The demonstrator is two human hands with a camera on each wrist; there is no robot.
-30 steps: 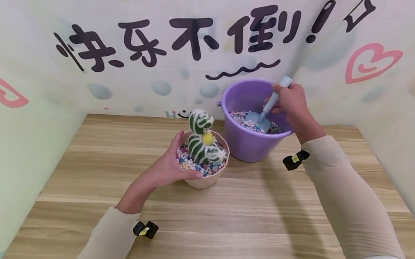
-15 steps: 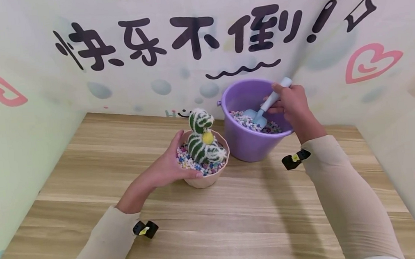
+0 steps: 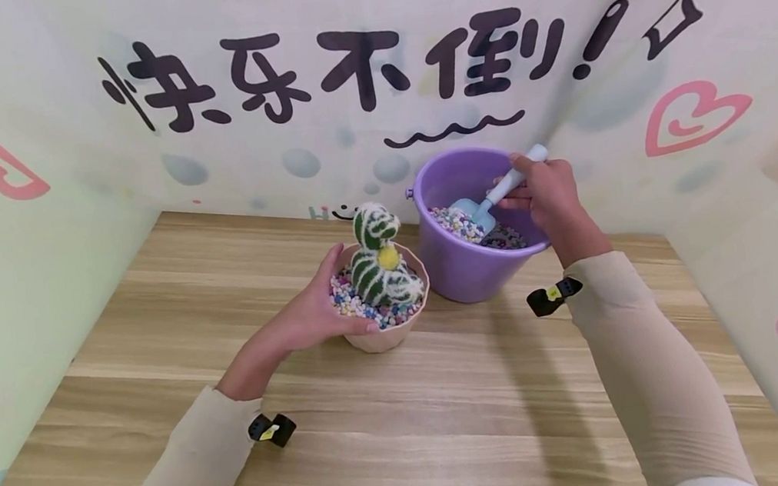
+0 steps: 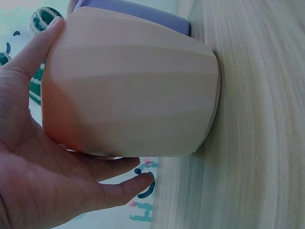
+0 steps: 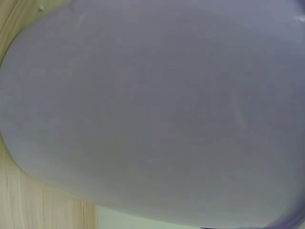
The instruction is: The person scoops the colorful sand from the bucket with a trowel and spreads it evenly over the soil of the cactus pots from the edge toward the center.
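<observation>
scoop in the bucket, pot held steady

a wooden tabletop [image 3: 446, 423] carries everything, with a pale printed backdrop [image 3: 49, 249] standing round it on three sides, black characters and pink hearts across it. toward the back right of the tabletop stands a purple bucket [image 3: 461, 267], upright, partly filled with small coloured pebbles [image 3: 453, 222]; in the right wrist view its purple wall fills nearly the whole picture. just beside the bucket, to its left and a little nearer the person, stands a beige pot [image 3: 384, 340], upright on the wood, holding a green-and-white striped toy cactus [image 3: 377, 267] with a yellow pompom, bedded in coloured pebbles.

the left hand [image 3: 312, 315] cups the pot's near left side, its grip curled round the wall with the thumb along the rim; the left wrist view shows palm and fingers wrapped against the ribbed side. the right hand [image 3: 547, 194] reaches over the bucket's right rim, its grip pinching the handle of a small light blue scoop [image 3: 490, 203], whose blade lies tilted down on the pebbles inside the bucket.
</observation>
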